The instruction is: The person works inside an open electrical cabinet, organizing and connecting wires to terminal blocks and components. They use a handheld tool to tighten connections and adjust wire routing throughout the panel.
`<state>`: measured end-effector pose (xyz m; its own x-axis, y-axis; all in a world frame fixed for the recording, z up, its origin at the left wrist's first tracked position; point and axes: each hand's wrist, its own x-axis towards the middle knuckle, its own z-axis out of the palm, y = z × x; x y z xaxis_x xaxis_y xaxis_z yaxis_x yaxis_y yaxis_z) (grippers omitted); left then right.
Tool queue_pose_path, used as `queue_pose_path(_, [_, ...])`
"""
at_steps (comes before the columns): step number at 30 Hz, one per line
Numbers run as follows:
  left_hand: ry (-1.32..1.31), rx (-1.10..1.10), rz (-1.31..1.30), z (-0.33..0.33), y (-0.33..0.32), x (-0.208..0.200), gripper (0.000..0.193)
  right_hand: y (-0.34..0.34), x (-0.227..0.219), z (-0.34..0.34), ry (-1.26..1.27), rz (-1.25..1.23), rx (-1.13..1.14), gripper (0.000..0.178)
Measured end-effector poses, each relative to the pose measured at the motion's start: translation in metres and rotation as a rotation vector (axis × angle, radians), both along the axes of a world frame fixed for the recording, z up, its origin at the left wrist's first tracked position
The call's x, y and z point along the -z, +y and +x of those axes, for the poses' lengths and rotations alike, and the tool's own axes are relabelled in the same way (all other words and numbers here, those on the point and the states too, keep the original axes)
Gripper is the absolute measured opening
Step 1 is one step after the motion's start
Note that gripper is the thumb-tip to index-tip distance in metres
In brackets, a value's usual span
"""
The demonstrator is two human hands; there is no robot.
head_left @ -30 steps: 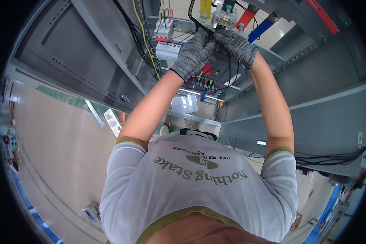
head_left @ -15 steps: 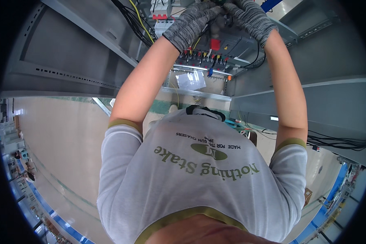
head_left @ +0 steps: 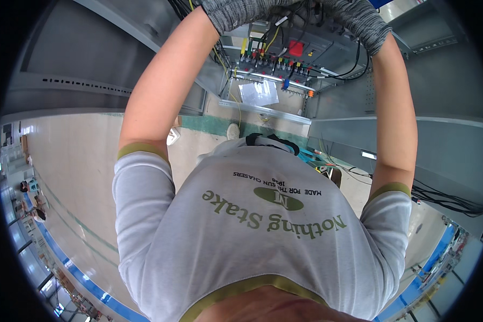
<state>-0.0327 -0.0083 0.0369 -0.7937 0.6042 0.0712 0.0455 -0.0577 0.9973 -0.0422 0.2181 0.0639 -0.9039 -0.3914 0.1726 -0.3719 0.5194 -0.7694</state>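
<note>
Left hand and right hand, both in mottled grey knitted gloves, reach into the far part of an open grey metal cabinet.
The fingers run past the far edge of view, so whether either hand is spread, closed or holding something I cannot tell. Between the gloves and slightly nearer sits a dark grey, box-shaped electrical device bearing a square red block, with thin black cables over its far part. A row of multicoloured terminals lines its near side; a black cable loop bends right, near the right glove. Nearer, a clear rectangular plastic sheet lies low in the cabinet.
</note>
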Motion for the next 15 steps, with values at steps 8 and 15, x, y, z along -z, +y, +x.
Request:
queue_pose_path(8, [0.185,-0.279,-0.077,0.062,-0.033,0.034,0.034,0.009,-0.015,0.009,-0.174,-0.193,-0.063,0.024])
queue_pose_path(15, [0.446,-0.155,-0.436,0.147,-0.034,0.14,0.039,0.007,-0.024,0.009,-0.31,-0.272,-0.149,0.027])
